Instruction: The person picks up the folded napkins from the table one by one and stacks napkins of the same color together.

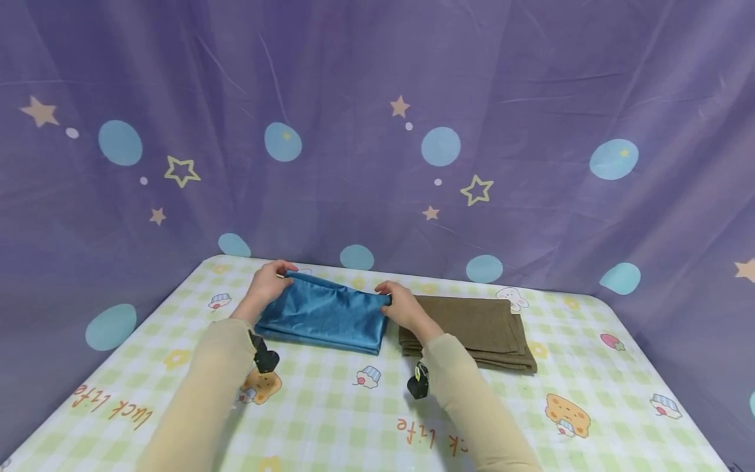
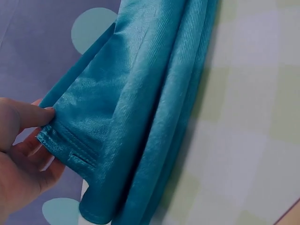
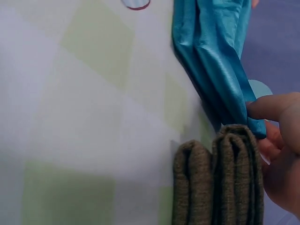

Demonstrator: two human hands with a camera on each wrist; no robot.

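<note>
A shiny blue folded cloth (image 1: pixel 330 314) lies on the table, its far edge lifted a little between my two hands. My left hand (image 1: pixel 270 283) pinches its far left corner; in the left wrist view the thumb and fingers grip a stitched hem of the blue cloth (image 2: pixel 98 108). My right hand (image 1: pixel 404 305) pinches the far right corner, and the right wrist view shows the thumb on the layered end of the blue cloth (image 3: pixel 220 65). Just right of that hand lies a folded brown cloth (image 1: pixel 472 324), stacked in several layers.
The table wears a green-and-white checked cover (image 1: pixel 330 419) with printed cakes and lettering. Behind it hangs a purple curtain (image 1: pixel 354 164) with stars and blue ovals, close to the far table edge. A dark wrist device (image 1: pixel 265 357) hangs below the left sleeve.
</note>
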